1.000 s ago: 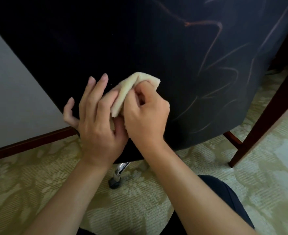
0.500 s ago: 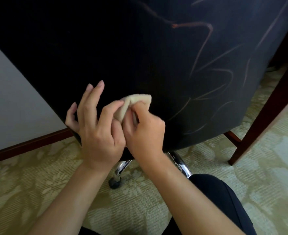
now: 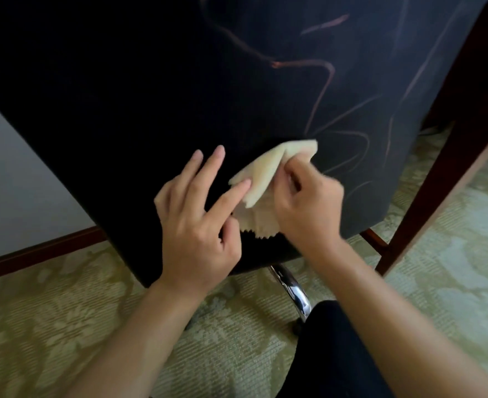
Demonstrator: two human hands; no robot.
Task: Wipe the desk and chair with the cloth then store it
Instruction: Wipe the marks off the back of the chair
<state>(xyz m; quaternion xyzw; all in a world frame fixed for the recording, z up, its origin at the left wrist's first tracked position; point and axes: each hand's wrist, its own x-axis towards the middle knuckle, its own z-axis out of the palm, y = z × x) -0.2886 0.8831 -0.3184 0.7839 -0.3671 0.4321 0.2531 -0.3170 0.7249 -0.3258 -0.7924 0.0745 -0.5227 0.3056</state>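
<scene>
The dark upholstered chair back [image 3: 179,96] fills the upper view, with thin brownish line patterns on its right side. A pale yellow cloth [image 3: 265,173] lies folded against the lower part of the chair back. My right hand [image 3: 309,208] grips the cloth's right side with curled fingers. My left hand [image 3: 199,222] sits just left of it, fingers mostly straight, the index fingertip touching the cloth's left corner. A zigzag cloth edge hangs between the two hands.
A chrome chair leg [image 3: 291,291] with a castor shows under the chair. A dark wooden desk leg [image 3: 438,179] slants at the right. Patterned green carpet [image 3: 64,326] covers the floor; a pale wall with brown skirting [image 3: 36,251] is at left. My dark-clothed knee [image 3: 332,354] is at the bottom.
The cloth has opened out and shifted up and to the right on the chair back. My left index finger has straightened onto its corner, and both hands have moved slightly right.
</scene>
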